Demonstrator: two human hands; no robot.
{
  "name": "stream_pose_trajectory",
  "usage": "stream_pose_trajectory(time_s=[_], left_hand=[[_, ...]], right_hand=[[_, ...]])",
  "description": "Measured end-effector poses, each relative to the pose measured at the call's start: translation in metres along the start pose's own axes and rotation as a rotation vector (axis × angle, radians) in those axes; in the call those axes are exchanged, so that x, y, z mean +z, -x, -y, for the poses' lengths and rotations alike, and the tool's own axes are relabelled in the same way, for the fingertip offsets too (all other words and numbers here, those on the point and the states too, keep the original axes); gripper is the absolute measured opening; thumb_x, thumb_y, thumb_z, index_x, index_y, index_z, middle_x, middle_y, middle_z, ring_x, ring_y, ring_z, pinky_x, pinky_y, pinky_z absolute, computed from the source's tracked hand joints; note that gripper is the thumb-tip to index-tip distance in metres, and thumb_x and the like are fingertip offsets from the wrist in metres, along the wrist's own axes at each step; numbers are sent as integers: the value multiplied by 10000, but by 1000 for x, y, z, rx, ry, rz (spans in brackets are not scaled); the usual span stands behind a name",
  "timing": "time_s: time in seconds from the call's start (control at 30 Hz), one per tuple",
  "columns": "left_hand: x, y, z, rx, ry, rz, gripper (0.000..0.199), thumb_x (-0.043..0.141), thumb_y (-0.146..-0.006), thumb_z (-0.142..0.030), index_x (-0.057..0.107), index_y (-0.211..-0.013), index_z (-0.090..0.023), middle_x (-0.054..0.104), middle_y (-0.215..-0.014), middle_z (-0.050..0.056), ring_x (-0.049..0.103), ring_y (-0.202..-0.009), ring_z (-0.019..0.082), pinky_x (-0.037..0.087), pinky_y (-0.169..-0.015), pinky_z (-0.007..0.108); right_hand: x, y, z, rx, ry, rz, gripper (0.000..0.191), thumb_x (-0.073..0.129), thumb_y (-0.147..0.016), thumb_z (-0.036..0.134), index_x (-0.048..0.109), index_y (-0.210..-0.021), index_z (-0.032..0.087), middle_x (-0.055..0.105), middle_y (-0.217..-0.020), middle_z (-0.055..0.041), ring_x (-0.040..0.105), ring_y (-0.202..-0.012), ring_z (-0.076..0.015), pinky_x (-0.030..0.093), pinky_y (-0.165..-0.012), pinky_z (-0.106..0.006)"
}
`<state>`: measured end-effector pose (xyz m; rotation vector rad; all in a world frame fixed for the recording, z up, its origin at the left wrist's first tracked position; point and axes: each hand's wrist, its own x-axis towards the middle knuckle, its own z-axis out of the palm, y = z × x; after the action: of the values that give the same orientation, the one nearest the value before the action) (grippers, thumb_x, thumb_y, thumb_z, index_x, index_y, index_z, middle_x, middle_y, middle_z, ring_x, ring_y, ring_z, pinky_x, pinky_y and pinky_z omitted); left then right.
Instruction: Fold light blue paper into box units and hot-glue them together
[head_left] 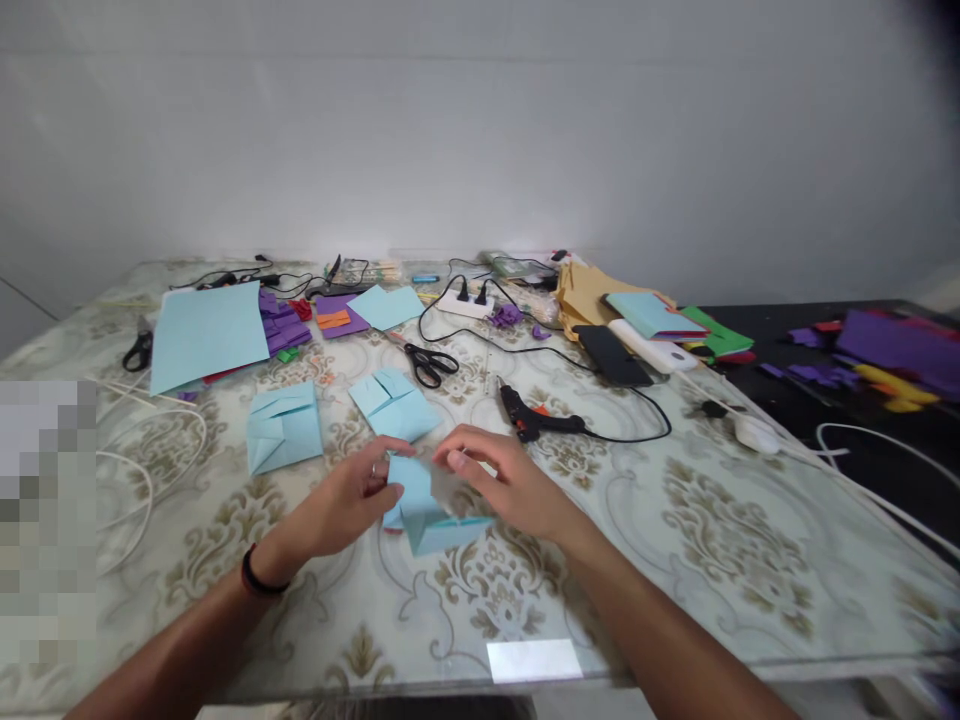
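A light blue folded paper piece [435, 530] is at the middle front of the table. My left hand [352, 495] pinches its upper left part between thumb and fingers. On the right, my right hand [502, 475] has its fingers curled together above the paper's right side; a blurred, greyish see-through area lies between the hands, and what the fingertips hold is too unclear to tell. Just behind the hands lies a second folded blue piece [395, 402], and a third [285, 427] rests farther left.
Black scissors [431, 365] and a glue gun [536, 415] with its cord lie behind my hands. Farther back are a power strip [465, 303], a phone [613, 355] and blue sheets [210, 335]. White cables run along the left and right.
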<state>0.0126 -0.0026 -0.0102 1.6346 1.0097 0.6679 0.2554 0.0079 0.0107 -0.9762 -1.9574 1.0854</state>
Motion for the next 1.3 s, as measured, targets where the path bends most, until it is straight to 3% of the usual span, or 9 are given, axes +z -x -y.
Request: stream_pose_trajectory(time_s=[0.2,0.33,0.5,0.6,0.7,0.8,0.97,1.13,1.3], left_hand=[[4,3,-6,-45,-227,246,264,520,-879,-107,715,-1031,-203,373,-578,-82,348,-536,102,274,-519,217],[5,4,-8,-13,-246,303,308,506,-872,-90,762,-997,-204,420,-574,-71,350,-528,97,272,-518,216],[2,3,-10,-2,-233,180,329,497,-840,-86,763,-1001,-194,496,-642,-49,412,-582,106,322,-576,223],[-1,1,-8,-41,-214,110,329,490,-843,-113,757,-1019,-192,441,-610,-56,375,-554,112,295,-550,235],[-1,1,-6,-71,-150,68,308,500,-838,-129,746,-1015,-183,392,-587,-64,331,-532,110,269,-526,242],[1,0,-5,-64,12,45,242,524,-835,-147,710,-987,-174,527,-661,-38,447,-572,115,368,-561,239],[2,-3,-6,-70,283,17,215,608,-830,-191,632,-1043,-173,650,-757,-10,624,-664,150,528,-681,290],[-1,-4,-3,-55,278,-101,227,674,-842,-223,638,-1063,-187,615,-716,-26,634,-684,159,560,-711,308],[1,-3,-2,-65,193,-72,177,635,-876,-258,649,-1038,-188,561,-713,-33,614,-683,159,572,-704,315]], right_hand=[[12,3,0,20,103,88,224,565,-1017,278,702,-859,196,714,-875,-27,633,-768,-149,400,-551,-214],[20,4,-3,-27,152,89,197,578,-998,215,684,-832,197,695,-825,-8,614,-717,-133,449,-637,-234],[19,5,-2,-51,128,31,227,546,-1014,245,689,-844,199,698,-844,-34,634,-760,-160,448,-629,-254],[13,7,0,-55,29,-49,275,517,-1045,313,698,-875,196,713,-868,-53,653,-811,-183,483,-720,-288],[7,10,0,-77,-174,1,325,531,-1042,441,721,-941,197,718,-910,-68,662,-859,-203,502,-788,-320],[4,11,1,-112,-270,77,325,665,-953,518,725,-1026,208,708,-967,-69,654,-898,-217,509,-825,-343],[5,9,2,-104,-175,116,185,726,-931,366,719,-1036,214,694,-957,-48,648,-885,-192,500,-831,-325],[2,5,1,-123,-137,160,239,828,-848,361,741,-1007,206,694,-1023,-56,655,-963,-208,489,-883,-331],[4,2,1,-65,-27,147,113,826,-840,230,734,-897,198,705,-995,-35,662,-939,-187,476,-861,-295]])
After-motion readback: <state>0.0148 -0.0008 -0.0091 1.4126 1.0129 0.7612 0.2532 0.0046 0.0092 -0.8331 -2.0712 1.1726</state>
